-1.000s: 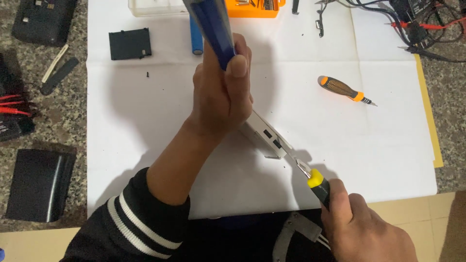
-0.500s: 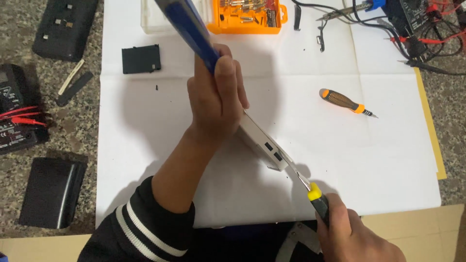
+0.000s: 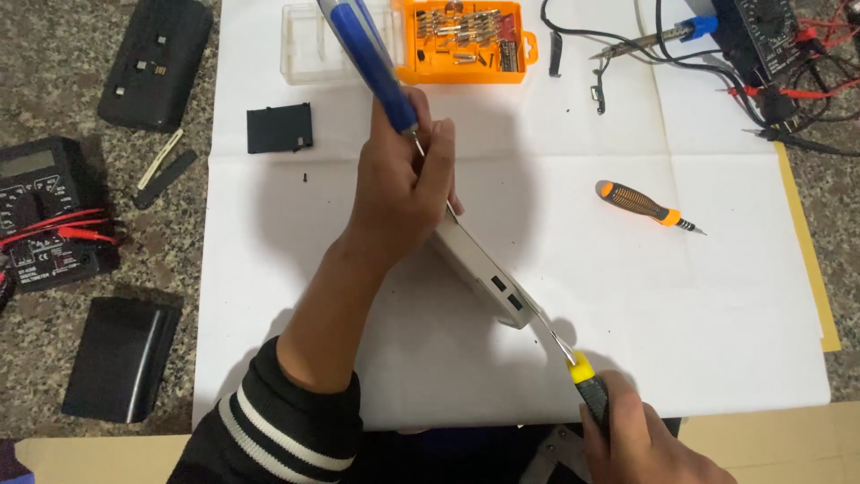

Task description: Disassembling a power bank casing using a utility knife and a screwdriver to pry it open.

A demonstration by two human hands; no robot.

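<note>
Far left: a black multimeter with red leads lies on speckled stone; flat black cases lie nearby.
Left hand: fingers curled tight around the tilted silver power bank, also pinning a blue-handled screwdriver against it.
Power bank: over the white paper sheet, centre; a smooth, rigid shell, likely slippery and fairly light, best gripped along its long edges.
Right hand: fingers wrapped around a yellow-and-black screwdriver, tip at the casing's port end.
Right: an orange-and-black screwdriver lies apart.
</note>
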